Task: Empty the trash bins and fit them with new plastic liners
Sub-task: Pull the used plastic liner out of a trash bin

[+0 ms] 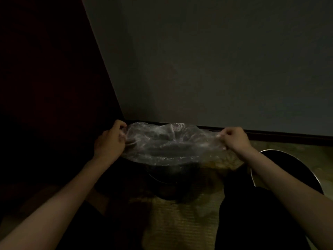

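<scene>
A clear plastic liner [171, 145] is stretched wide between my two hands, its mouth open over a dark round trash bin [167, 179] on the floor. My left hand [110, 139] grips the liner's left edge with curled fingers. My right hand [234, 138] pinches the right edge. The lower part of the liner hangs into the bin. Most of the bin is lost in shadow below the plastic.
A round dark lid or second bin with a metal rim [281, 170] lies on the floor at the right. A grey wall [207, 60] with a dark baseboard stands right behind. A dark panel [45, 78] rises at the left. Woven matting [180, 222] covers the floor.
</scene>
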Demonstrator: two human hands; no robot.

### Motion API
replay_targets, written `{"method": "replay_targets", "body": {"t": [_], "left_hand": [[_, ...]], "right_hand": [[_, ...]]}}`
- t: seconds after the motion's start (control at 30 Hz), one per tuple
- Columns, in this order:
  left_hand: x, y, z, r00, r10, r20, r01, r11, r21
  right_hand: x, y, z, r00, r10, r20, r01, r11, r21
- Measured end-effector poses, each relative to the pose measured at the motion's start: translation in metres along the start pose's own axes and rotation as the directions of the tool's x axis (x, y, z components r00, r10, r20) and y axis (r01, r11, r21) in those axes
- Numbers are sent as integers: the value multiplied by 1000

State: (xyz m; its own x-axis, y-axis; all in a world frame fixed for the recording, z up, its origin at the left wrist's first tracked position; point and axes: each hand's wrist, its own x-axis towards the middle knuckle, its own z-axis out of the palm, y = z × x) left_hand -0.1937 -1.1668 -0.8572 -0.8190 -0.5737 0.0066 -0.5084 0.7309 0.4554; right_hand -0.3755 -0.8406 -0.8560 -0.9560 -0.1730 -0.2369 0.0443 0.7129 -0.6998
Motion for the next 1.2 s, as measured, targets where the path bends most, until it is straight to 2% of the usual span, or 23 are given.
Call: {"method": "replay_targets", "body": {"t": [0.07, 0.13, 0.23, 0.3, 0.33, 0.4, 0.5, 0.63, 0.7, 0.77, 0.83, 0.9, 0.97, 1.0, 1.03, 1.1, 1.13, 1.2], "left_hand": [[-2, -7, 1, 998, 45, -51, -43, 999, 32], [-4, -1, 3, 994, 73, -81, -74, 997, -11], [-15, 20, 11, 1000, 8, -29, -14, 971, -239], [-13, 43, 7, 999, -49, 24, 55, 862, -505], [-10, 55, 4, 998, -41, 42, 58, 782, -620], [0, 82, -5, 995, 30, 90, 48, 663, -747], [11, 122, -9, 971, 150, 187, 45, 652, -757], [18, 147, -1, 910, 222, 349, 173, 562, -809], [22, 141, 7, 929, 187, 320, 122, 661, -740], [25, 133, 15, 942, 187, 280, 76, 692, -717], [25, 127, 19, 963, 152, 222, 75, 642, -763], [24, 119, 18, 982, 28, 185, 135, 577, -805], [15, 110, 14, 966, -79, 244, 251, 496, -832], [11, 107, 11, 950, -102, 295, 309, 432, -847], [7, 105, 9, 935, -113, 336, 354, 358, -864], [2, 103, 2, 912, -151, 382, 408, 215, -887], [0, 103, 0, 896, -172, 410, 435, 151, -888], [-4, 102, -5, 851, -205, 484, 501, 36, -865]], "right_hand": [[3, 6, -3, 998, 53, 25, -56, 990, 127], [1, 3, 0, 989, 118, 90, -138, 953, 270], [-14, -4, 10, 968, 143, 206, -222, 872, 436], [-22, -23, 7, 958, 104, 269, -240, 807, 540], [-22, -34, 4, 954, 77, 289, -240, 775, 585], [-22, -61, 1, 935, -2, 353, -249, 707, 662], [-27, -102, 9, 881, -122, 458, -292, 621, 727], [-32, -135, 28, 816, -184, 548, -392, 520, 759], [-28, -135, 30, 749, -190, 635, -503, 460, 732], [-19, -125, 26, 681, -230, 696, -531, 499, 685], [-9, -110, 20, 672, -252, 697, -474, 576, 665], [-2, -98, 23, 780, -225, 584, -310, 672, 673], [-2, -83, 35, 882, -241, 404, -25, 834, 552], [-4, -76, 42, 875, -298, 382, 122, 899, 420], [-10, -69, 52, 826, -356, 437, 232, 921, 312], [-27, -62, 75, 666, -404, 627, 322, 914, 248], [-34, -59, 86, 616, -419, 667, 374, 901, 221], [-40, -52, 109, 633, -457, 624, 506, 855, 114]]}}
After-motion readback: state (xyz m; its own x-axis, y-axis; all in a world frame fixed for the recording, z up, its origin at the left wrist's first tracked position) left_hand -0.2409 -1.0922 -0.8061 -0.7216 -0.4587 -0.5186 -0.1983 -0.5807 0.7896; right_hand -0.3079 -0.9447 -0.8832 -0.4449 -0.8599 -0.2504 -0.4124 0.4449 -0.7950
